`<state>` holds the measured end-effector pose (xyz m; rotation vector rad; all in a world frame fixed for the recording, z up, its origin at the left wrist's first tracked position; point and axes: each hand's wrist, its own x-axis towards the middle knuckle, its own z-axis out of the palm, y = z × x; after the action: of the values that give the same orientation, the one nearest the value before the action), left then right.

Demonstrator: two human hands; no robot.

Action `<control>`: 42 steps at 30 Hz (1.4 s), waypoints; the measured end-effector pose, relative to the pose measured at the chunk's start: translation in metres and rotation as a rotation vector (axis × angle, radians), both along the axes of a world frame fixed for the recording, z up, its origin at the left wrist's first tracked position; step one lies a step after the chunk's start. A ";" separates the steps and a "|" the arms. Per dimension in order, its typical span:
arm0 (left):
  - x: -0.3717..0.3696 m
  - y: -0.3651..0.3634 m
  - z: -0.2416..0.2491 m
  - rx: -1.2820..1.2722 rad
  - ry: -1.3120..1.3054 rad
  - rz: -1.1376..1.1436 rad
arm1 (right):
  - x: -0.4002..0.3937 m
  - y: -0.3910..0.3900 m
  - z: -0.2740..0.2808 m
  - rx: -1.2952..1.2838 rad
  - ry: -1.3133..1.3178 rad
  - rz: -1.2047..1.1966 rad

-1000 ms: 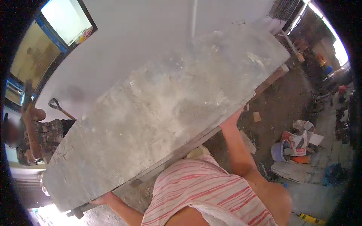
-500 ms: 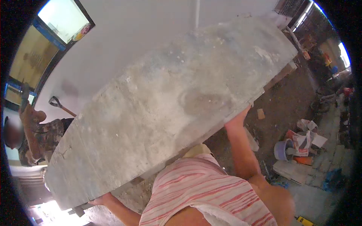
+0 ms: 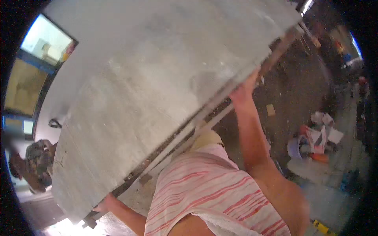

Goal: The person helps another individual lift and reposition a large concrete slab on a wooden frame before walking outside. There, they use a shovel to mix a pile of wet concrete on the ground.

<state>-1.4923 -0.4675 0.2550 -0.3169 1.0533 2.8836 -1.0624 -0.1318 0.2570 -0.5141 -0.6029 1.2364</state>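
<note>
A large grey scuffed board with pale stains fills the middle of the head view, slanting from lower left to upper right. On its near edge, toward the left end, my left hand is closed with the fingertips hidden under it. Farther up the same edge, my right hand is closed round the rim, blurred by motion. Dark strips and a narrow lighter bar run along below that edge, close to my body. What supports the board underneath is hidden.
At the left, another person stands beyond the board, near a shovel handle and a window. A purple bucket and crumpled bags lie at right on the floor. A yellow tool lies lower right.
The board's near edge has risen in view, showing the strips beneath it. My right hand has gone up with it; my left hand has shifted little. The other person appears lower.
</note>
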 end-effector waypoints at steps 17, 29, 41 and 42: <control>0.016 -0.185 -0.035 -0.125 0.192 -0.227 | 0.015 -0.199 -0.074 -0.218 0.278 -0.015; 0.093 -0.062 0.008 -0.360 0.318 -0.321 | 0.089 -0.082 -0.043 -0.731 0.127 -0.172; 0.103 -0.015 0.030 -0.412 0.351 -0.291 | 0.075 -0.034 -0.017 -0.663 0.080 -0.106; 0.102 -0.010 0.031 -0.416 0.349 -0.288 | 0.072 -0.031 -0.019 -0.648 0.105 -0.112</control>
<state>-1.3900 -0.4779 0.2859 0.3151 1.6037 2.4961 -0.9900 -0.1633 0.2381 -0.9993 -0.0668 1.3329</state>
